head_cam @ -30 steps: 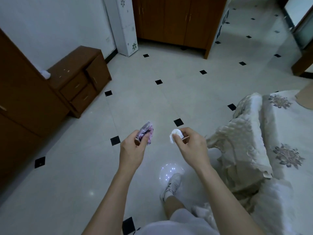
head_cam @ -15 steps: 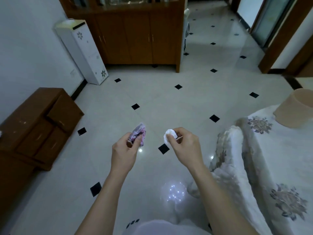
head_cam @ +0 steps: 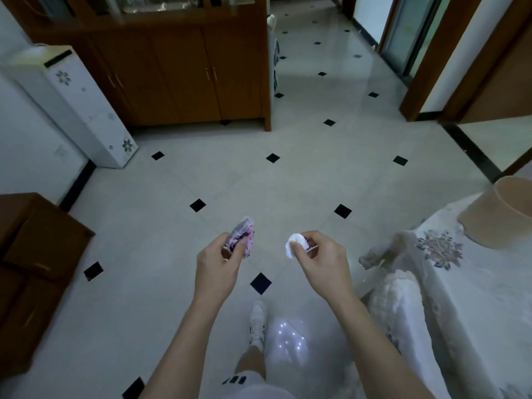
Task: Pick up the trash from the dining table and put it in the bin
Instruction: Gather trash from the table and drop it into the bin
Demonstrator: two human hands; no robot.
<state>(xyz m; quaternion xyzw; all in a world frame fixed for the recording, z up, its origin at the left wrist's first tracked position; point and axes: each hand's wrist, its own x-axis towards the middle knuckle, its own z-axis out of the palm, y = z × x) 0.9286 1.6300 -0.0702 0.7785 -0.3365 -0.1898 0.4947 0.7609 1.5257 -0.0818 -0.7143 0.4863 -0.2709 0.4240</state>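
Since the earlier frame, the view is swinging up toward the cabinet (head_cam: 178, 76), while both hands are keeping their holds. At lower centre, the left hand (head_cam: 216, 272) is pinching one crumpled pink wrapper (head_cam: 243, 236) between thumb and curled fingers; the right hand (head_cam: 322, 266) is pinching one white tissue (head_cam: 295, 244) likewise. Two trash pieces are counted, both off the table (head_cam: 475, 283) at right. Both are appearing light, soft and crushable, so a fingertip pinch anywhere is sufficing. One beige tub (head_cam: 501, 214) is standing on the table.

single head-worn wide-angle view, forward and down over tiled floor (head_cam: 288, 182), close above hands
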